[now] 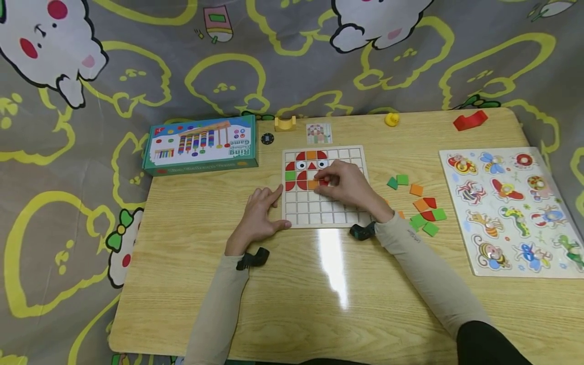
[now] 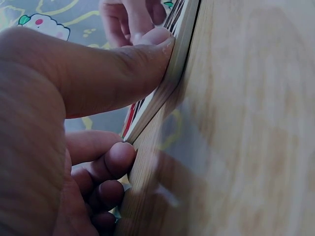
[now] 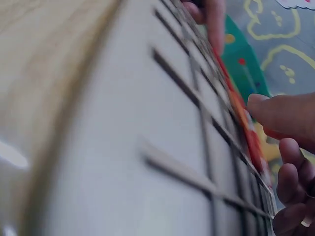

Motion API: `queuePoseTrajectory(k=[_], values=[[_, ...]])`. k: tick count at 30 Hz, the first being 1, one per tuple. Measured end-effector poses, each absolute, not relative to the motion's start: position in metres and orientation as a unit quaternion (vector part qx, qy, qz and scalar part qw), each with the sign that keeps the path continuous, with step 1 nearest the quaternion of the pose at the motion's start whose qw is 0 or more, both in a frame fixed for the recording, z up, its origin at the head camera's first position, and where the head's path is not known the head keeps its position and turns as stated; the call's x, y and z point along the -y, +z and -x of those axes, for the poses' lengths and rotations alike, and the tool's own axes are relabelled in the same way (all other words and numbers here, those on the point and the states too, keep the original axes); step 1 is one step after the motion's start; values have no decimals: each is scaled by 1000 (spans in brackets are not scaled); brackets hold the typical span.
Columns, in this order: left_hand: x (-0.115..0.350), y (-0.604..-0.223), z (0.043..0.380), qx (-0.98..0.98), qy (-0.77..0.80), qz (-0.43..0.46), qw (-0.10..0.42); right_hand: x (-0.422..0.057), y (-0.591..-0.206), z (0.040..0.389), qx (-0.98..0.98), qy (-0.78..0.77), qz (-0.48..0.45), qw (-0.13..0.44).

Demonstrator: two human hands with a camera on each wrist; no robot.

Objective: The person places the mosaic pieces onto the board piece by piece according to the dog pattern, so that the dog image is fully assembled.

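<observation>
A white grid board (image 1: 319,208) lies on the table, with red, orange and green tiles and two eye tiles in its upper left part. My left hand (image 1: 260,215) steadies the board's left side; its thumb (image 2: 142,59) rests on the edge near the front corner and its index finger touches farther up. Over the filled rows, my right hand (image 1: 349,185) pinches a small red tile (image 3: 271,132) between thumb and fingers, close to an orange tile (image 1: 313,185). The fingers mostly hide the red tile's shape.
Loose green, orange and red tiles (image 1: 416,189) lie right of the board. Behind it are a pattern card (image 1: 318,133), a yellow block (image 1: 285,123) and a yellow duck (image 1: 392,119). A game box (image 1: 201,144) stands left, an insect puzzle (image 1: 515,213) right, a red block (image 1: 470,120) far right.
</observation>
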State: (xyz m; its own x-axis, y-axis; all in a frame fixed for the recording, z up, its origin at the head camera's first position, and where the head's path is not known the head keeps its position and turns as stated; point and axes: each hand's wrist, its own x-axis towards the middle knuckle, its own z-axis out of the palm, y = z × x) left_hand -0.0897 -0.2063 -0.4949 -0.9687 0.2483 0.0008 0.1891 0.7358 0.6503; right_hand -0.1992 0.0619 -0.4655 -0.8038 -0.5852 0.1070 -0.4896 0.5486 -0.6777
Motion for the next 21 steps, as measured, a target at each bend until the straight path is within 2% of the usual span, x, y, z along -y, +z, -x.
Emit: queuePoseTrajectory(k=[5, 12, 21], values=[[203, -496, 89, -930, 344, -119, 45, -98, -456, 205, -885, -370, 277, 50], [203, -496, 89, -931, 342, -115, 46, -173, -443, 215, -913, -351, 205, 46], [204, -495, 88, -931, 343, -121, 38, -234, -439, 212, -937, -286, 168, 108]])
